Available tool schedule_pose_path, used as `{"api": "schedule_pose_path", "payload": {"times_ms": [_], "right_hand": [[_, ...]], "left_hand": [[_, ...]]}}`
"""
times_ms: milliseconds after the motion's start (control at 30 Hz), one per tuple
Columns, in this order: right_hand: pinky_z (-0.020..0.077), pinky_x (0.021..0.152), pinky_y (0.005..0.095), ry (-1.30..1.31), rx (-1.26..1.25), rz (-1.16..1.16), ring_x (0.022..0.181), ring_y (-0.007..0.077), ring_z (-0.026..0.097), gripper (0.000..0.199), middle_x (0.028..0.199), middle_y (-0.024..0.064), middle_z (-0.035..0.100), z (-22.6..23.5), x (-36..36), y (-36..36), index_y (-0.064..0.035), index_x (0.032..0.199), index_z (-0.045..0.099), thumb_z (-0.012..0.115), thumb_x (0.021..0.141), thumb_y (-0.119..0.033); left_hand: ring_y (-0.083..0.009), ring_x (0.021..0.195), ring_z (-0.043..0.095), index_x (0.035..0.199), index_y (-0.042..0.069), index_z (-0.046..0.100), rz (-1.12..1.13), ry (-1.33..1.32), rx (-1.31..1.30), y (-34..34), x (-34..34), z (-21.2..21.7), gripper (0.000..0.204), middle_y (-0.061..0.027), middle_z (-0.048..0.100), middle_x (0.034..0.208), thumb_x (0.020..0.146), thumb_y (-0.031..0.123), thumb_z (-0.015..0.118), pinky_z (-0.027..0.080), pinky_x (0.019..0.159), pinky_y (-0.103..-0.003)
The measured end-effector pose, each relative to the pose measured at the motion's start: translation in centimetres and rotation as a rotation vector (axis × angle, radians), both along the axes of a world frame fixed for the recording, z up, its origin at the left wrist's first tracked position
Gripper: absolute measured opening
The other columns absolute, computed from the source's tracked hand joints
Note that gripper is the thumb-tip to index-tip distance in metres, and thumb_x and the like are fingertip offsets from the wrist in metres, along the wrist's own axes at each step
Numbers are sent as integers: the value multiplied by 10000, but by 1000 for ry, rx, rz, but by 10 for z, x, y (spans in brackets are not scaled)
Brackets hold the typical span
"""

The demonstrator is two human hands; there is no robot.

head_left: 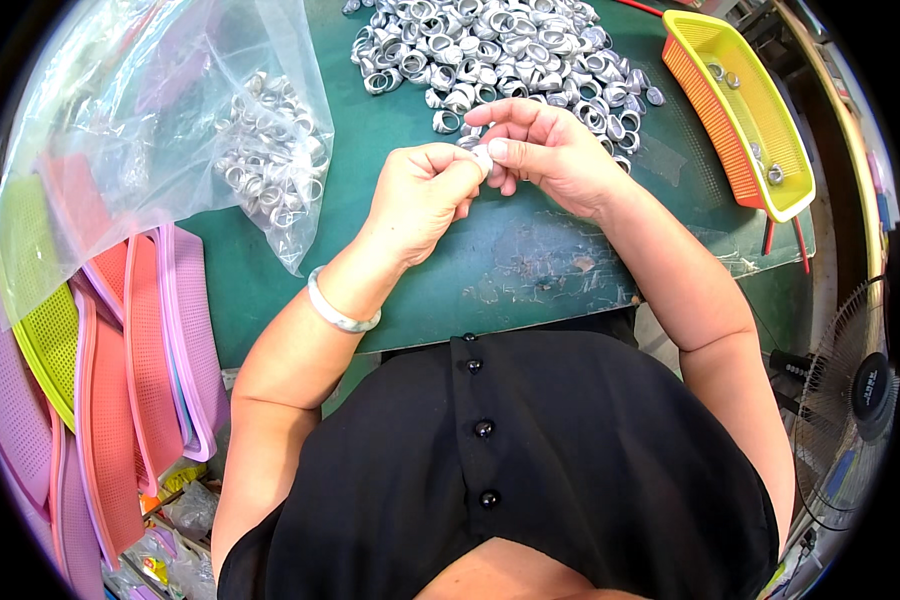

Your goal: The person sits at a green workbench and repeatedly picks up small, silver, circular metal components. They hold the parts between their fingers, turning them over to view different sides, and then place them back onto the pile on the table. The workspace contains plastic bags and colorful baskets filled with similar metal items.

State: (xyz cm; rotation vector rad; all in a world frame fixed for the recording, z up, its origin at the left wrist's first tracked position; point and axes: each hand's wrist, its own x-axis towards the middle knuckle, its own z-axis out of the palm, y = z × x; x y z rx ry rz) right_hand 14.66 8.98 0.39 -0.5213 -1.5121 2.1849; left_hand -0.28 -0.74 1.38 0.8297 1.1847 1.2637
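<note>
Both hands meet over the green table (410, 300), just in front of a large heap of silver metal rings (490, 50). Between the fingertips is a small silvery ring (482, 157), mostly covered by them. My left hand (420, 195) pinches it with thumb and bent fingers; a pale bangle (335, 305) circles that wrist. From the other side, my right hand (555, 158) grips it between thumb and fingers, its index finger arched above. To the left lies a clear plastic bag (270, 40) with more silver rings (270, 165) inside.
A yellow and orange plastic basket (740, 120) holding several rings stands at the right table edge. Stacked pink, purple and green perforated baskets (110, 400) crowd the left side. At the lower right is a fan (850, 400). The tabletop's front edge is scuffed.
</note>
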Motion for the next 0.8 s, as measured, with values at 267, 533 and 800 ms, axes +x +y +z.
{"api": "schedule_pose_path", "payload": {"times_ms": [267, 533, 800], "right_hand": [[474, 617, 224, 21, 0, 12, 700, 91, 555, 317, 853, 44, 593, -1, 0, 1, -4, 1150, 500, 573, 847, -64], [481, 627, 232, 43, -39, -10, 735, 101, 567, 315, 906, 58, 597, 0, 0, 3, -5, 1153, 502, 566, 856, -89], [497, 656, 247, 78, -64, 10, 755, 109, 577, 342, 947, 69, 597, 0, 1, 4, -6, 1182, 477, 558, 861, -92]], "left_hand": [[-11, 465, 405, 736, 21, 649, 6, 67, 50, 0, 1, -5, 155, 26, 542, 571, 815, 146, 600, 302, 412, -159], [-74, 601, 508, 797, -11, 640, 73, 408, 329, -1, 8, -7, 73, -25, 569, 699, 783, 54, 611, 424, 525, -219], [-131, 561, 522, 804, 10, 627, 125, 785, 545, -1, 7, -6, 56, -51, 535, 659, 748, 15, 620, 416, 497, -260]]}}
